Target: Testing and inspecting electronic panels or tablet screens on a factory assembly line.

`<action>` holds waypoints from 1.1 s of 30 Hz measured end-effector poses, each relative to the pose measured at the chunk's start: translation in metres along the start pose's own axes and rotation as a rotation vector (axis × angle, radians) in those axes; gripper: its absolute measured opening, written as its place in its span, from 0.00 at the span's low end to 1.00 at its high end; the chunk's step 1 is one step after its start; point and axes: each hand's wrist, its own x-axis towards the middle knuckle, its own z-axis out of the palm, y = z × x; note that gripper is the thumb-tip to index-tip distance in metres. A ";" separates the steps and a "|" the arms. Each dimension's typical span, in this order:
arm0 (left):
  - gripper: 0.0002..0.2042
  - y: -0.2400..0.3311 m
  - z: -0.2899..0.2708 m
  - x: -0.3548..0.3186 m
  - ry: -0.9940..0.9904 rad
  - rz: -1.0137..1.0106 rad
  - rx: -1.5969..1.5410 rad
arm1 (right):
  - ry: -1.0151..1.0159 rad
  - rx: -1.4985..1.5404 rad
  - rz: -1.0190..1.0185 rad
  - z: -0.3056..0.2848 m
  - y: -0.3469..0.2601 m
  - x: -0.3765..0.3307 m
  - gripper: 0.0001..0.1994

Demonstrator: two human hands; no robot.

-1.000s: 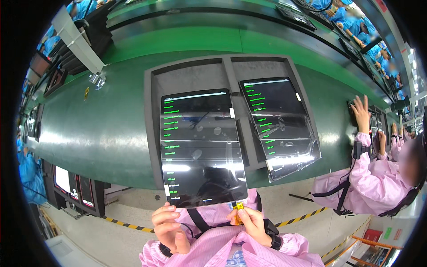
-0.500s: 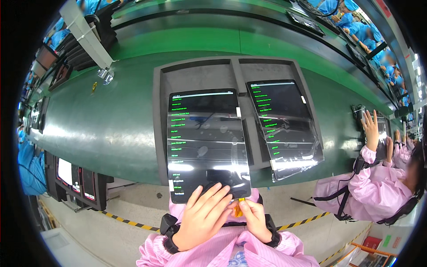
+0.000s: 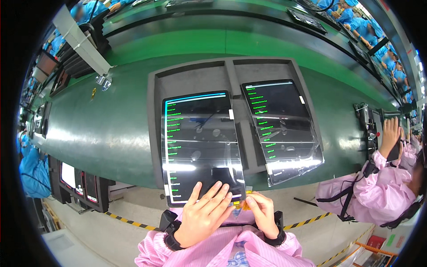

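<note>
A large dark tablet (image 3: 202, 138) with green text lines on its screen and clear film over it lies tilted slightly, its near end overhanging the table edge. My left hand (image 3: 204, 218) rests on its near end, fingers stretched flat over the glass. By the tablet's near right corner, my right hand (image 3: 263, 214) pinches a small yellow tape-like strip (image 3: 238, 204); its fingertips partly hide the strip. A second similar tablet (image 3: 284, 131), with loose film at its near end, sits in the right compartment of a grey foam tray (image 3: 153, 111).
The tray stands on a green table (image 3: 102, 129). A clear plastic piece (image 3: 103, 82) and a small yellow piece (image 3: 93, 93) lie at the far left. A grey post (image 3: 82, 42) rises there. A co-worker in a pink coat (image 3: 373, 187) works at the right.
A light border has appeared along the tablet screen's left and top edges, and a pinkish line at its bottom. My right hand has shifted slightly right and up beside the corner.
</note>
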 end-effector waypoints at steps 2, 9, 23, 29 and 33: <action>0.17 0.001 0.004 0.000 0.027 -0.005 0.003 | 0.002 -0.033 -0.014 0.000 0.004 0.001 0.08; 0.14 0.007 0.015 0.000 0.142 -0.028 0.067 | 0.039 -0.116 -0.086 0.001 0.013 0.002 0.07; 0.12 0.009 0.020 0.000 0.175 -0.032 0.116 | 0.096 -0.253 -0.218 0.004 0.015 0.004 0.05; 0.11 0.009 0.019 0.000 0.177 -0.031 0.145 | 0.094 -0.240 -0.214 0.004 0.016 0.004 0.05; 0.15 0.008 0.014 0.001 0.170 -0.105 0.103 | 0.094 -0.248 -0.189 0.004 0.015 0.003 0.05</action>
